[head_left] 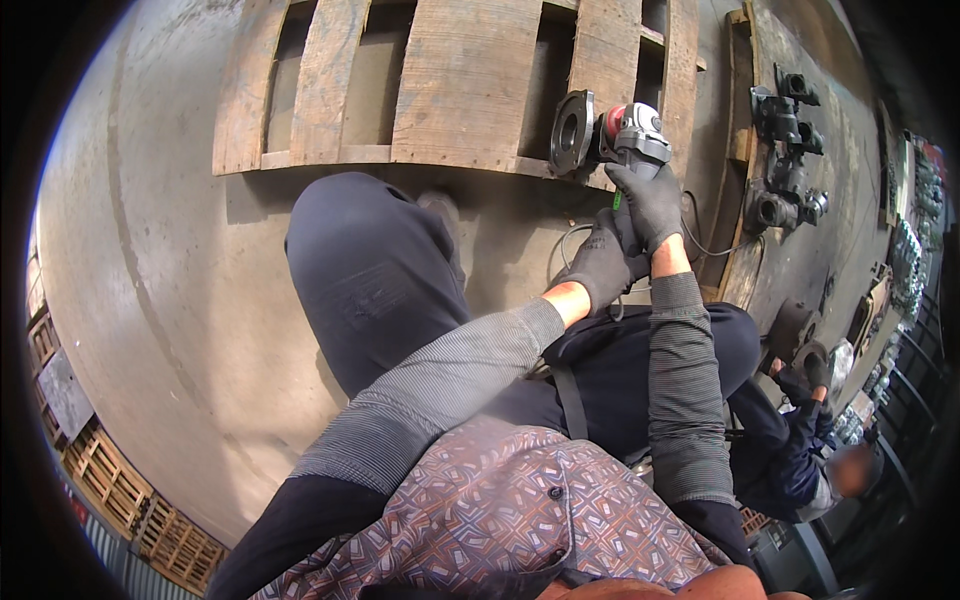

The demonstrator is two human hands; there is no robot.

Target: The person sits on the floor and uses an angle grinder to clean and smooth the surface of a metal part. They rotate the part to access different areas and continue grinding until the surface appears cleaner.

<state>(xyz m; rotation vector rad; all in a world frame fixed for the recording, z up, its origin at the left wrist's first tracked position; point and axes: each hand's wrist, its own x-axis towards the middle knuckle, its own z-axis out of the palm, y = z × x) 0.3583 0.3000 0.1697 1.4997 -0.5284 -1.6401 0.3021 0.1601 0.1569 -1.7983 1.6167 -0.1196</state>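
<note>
Both of my hands wear dark gloves and are closed around one angle grinder (640, 135). Its grey head with a red part points away from me over the pallet's right edge. Nearer the head, my right hand (655, 205) wraps the body. My left hand (602, 262) grips the rear part, close to the cord. A dark round metal flange (570, 135) with a central hole stands on edge at the near right of the wooden pallet (460, 85). The grinder's head is right beside it; whether the disc touches the flange is hidden.
To the right, dark metal castings (785, 150) sit on another surface with a wooden edge (742, 150). The grinder's cord (722, 250) loops there. A co-worker (800, 455) is at the lower right near round metal parts (793, 325). Pallets (105, 475) stand at far left.
</note>
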